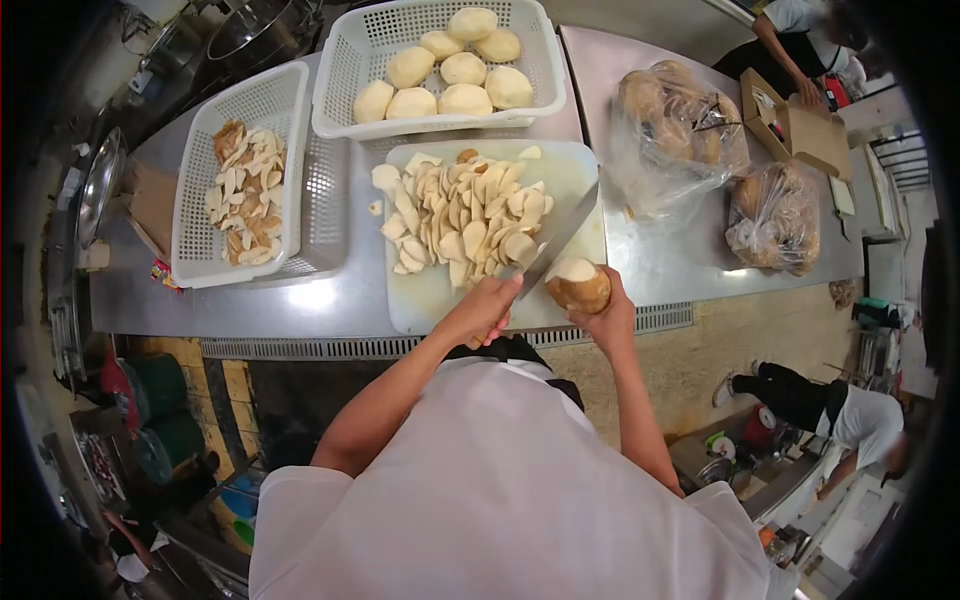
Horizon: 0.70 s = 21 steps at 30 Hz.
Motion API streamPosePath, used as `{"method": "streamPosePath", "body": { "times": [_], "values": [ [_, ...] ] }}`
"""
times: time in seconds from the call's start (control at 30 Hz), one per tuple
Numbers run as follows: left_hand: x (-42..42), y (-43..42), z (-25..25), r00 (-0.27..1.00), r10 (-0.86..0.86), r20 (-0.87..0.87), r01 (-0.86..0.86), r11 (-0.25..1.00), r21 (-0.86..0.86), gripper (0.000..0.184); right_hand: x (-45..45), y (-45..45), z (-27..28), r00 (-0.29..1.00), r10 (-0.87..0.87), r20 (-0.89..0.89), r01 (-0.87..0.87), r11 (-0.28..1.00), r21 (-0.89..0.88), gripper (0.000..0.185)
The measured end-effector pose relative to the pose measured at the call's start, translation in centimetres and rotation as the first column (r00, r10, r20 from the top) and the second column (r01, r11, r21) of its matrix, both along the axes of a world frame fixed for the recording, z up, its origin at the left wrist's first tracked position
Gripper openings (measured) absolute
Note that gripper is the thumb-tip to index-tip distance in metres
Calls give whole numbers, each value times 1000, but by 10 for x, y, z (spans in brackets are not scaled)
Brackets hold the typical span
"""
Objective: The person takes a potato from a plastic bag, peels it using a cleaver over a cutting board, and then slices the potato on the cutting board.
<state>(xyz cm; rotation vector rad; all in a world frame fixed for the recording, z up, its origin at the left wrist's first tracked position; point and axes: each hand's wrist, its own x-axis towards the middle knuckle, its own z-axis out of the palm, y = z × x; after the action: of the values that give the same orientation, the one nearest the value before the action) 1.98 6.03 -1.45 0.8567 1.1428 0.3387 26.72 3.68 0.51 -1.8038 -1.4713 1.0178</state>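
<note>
My left hand (485, 312) is closed around the handle of a large knife (562, 238), its blade angled up to the right over the cutting board (590, 225). In my right hand (612, 318) is a brown round root vegetable (580, 288) with a pale peeled top. The blade is close to the vegetable's left side; whether they touch is unclear. A heap of pale peel slices (465, 215) covers much of the board. Behind it, a white perforated basket (440, 127) holds several peeled vegetables (465, 69).
Another white basket (290, 180) with peelings stands at the left. Plastic bags of brown vegetables (672, 125) (773, 217) lie at the right near an open cardboard box (815, 140). One person (790, 50) stands at the far right; another person (865, 425) is lower right.
</note>
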Motion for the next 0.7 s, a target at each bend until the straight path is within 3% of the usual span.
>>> {"method": "streamPosePath", "body": {
  "times": [0.03, 0.07, 0.13, 0.17, 0.27, 0.4, 0.5, 0.57, 0.7],
  "values": [
    [-3, -2, 16, 1000, 0, 5, 0, 1000, 4, 57, 2, 5, 2, 993, -57, -105, 46, 994, -101, 75],
    [-10, -9, 34, 995, -59, -84, 67, 994, 90, 54, 3, 9, 2, 993, -57, -102, 47, 994, -98, 75],
    [-26, -30, 63, 969, -115, -220, 184, 929, 322, 45, 5, 8, 0, 944, 92, 316, -160, 967, 196, 81],
    [-35, -42, 72, 960, -110, -258, 225, 852, 472, 41, 4, 7, -2, 945, 87, 315, -152, 970, 189, 81],
    [-56, -63, 124, 900, -219, -377, 373, 835, 405, 41, 1, 3, -11, 919, 70, 388, -138, 979, 150, 82],
    [-43, -64, 105, 865, -235, -443, 424, 814, 397, 48, -1, -1, -20, 907, 37, 418, -130, 972, 196, 82],
    [-3, -25, 85, 914, -181, -364, 351, 802, 483, 46, -3, 0, -21, 917, 16, 399, -114, 968, 223, 81],
    [11, -7, 83, 914, -227, -336, 351, 858, 375, 47, -1, -1, -18, 918, 16, 397, -122, 962, 243, 81],
    [-17, -43, 82, 939, -180, -294, 302, 841, 449, 48, -1, 2, -14, 918, 40, 395, -124, 974, 189, 81]
  ]
}}
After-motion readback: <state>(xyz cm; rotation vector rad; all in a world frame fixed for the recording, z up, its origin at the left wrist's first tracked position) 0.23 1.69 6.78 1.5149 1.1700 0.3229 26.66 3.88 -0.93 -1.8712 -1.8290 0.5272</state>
